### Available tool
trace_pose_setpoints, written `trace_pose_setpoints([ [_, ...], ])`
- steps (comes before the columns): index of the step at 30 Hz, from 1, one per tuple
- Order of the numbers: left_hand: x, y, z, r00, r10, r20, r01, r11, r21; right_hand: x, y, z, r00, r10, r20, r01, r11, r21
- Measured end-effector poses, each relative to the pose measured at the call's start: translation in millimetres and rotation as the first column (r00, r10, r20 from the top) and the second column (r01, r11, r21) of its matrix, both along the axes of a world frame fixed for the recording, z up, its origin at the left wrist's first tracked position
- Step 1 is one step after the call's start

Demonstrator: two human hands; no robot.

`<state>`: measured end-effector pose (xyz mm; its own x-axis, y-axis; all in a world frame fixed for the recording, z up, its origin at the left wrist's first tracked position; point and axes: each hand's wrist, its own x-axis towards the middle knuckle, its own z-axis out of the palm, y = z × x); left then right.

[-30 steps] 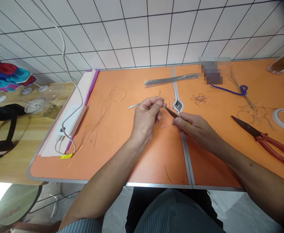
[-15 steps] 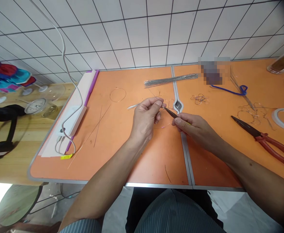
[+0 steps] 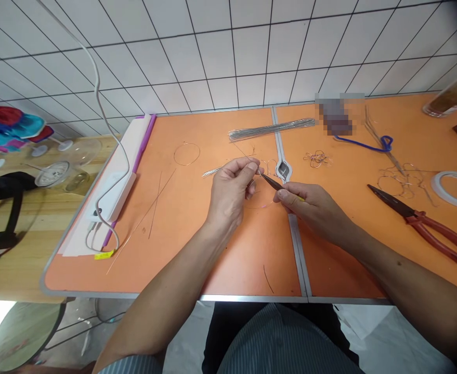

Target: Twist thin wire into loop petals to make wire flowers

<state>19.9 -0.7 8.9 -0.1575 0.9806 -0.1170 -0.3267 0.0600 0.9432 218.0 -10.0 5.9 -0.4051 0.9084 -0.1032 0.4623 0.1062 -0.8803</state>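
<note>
My left hand (image 3: 229,191) pinches a thin metal wire (image 3: 244,157) between thumb and fingers. My right hand (image 3: 308,205) grips small black-nosed pliers (image 3: 272,182) with a yellow handle, and their tip meets the wire at my left fingertips. Bent wire shapes (image 3: 269,167) lie just beyond the hands, partly hidden by my fingers. A faint wire loop (image 3: 258,202) hangs below the pliers. A bundle of straight steel wires (image 3: 271,130) lies farther back on the orange table (image 3: 247,265).
Red-handled long-nose pliers (image 3: 419,221) and a tape roll (image 3: 452,189) lie at right, near wire tangles (image 3: 317,159) and a blue cord (image 3: 361,144). A wire ring (image 3: 186,154) and a white power strip (image 3: 113,197) with its cable lie at left.
The whole view has shifted slightly left. My hands keep the same hold on the wire and pliers, with no visible change in grip.
</note>
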Motion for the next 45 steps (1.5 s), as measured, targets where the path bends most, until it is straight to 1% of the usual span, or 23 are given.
trace_pose_setpoints([
  [5, -0.3, 0.1, -1.9, 0.997, 0.014, -0.082, -0.012, 0.999, 0.031, 0.2, -0.9, -2.1, 1.0, -0.004, 0.023, 0.004, 0.999, 0.035],
  [11, -0.1, -2.3, -2.8, 0.987, 0.015, -0.157, 0.001, 0.995, 0.1, -1.1, -4.6, 0.6, 0.996, -0.036, 0.079, 0.03, 0.997, 0.076],
  [14, -0.1, -3.9, -1.9, 0.988, -0.005, -0.151, 0.026, 0.99, 0.136, -2.0, -4.5, 0.9, 0.996, -0.052, 0.076, 0.046, 0.996, 0.083],
  [19, -1.2, -5.7, -1.0, 0.991, -0.013, -0.132, 0.033, 0.987, 0.156, -2.1, -4.3, 0.1, 0.996, -0.048, 0.07, 0.043, 0.996, 0.078],
  [21, -1.5, -5.7, -1.2, 0.992, -0.013, -0.126, 0.034, 0.986, 0.165, -2.5, -4.7, 0.6, 0.994, -0.059, 0.097, 0.048, 0.993, 0.111],
  [25, -1.2, -5.2, -2.3, 0.992, -0.024, -0.124, 0.045, 0.985, 0.167, -5.2, -5.2, 1.8, 0.986, -0.078, 0.148, 0.045, 0.975, 0.217],
  [28, -0.9, -5.2, -2.6, 0.992, -0.039, -0.12, 0.059, 0.984, 0.166, -7.0, -5.4, 1.1, 0.982, -0.091, 0.165, 0.045, 0.965, 0.26],
  [39, -0.4, -8.1, 1.4, 0.991, -0.069, -0.118, 0.087, 0.984, 0.156, -6.7, -6.0, -0.9, 0.976, -0.106, 0.191, 0.043, 0.952, 0.304],
  [45, -0.5, -7.9, 1.9, 0.99, -0.066, -0.126, 0.084, 0.986, 0.146, -5.2, -4.3, -4.9, 0.974, -0.111, 0.197, 0.041, 0.943, 0.329],
])
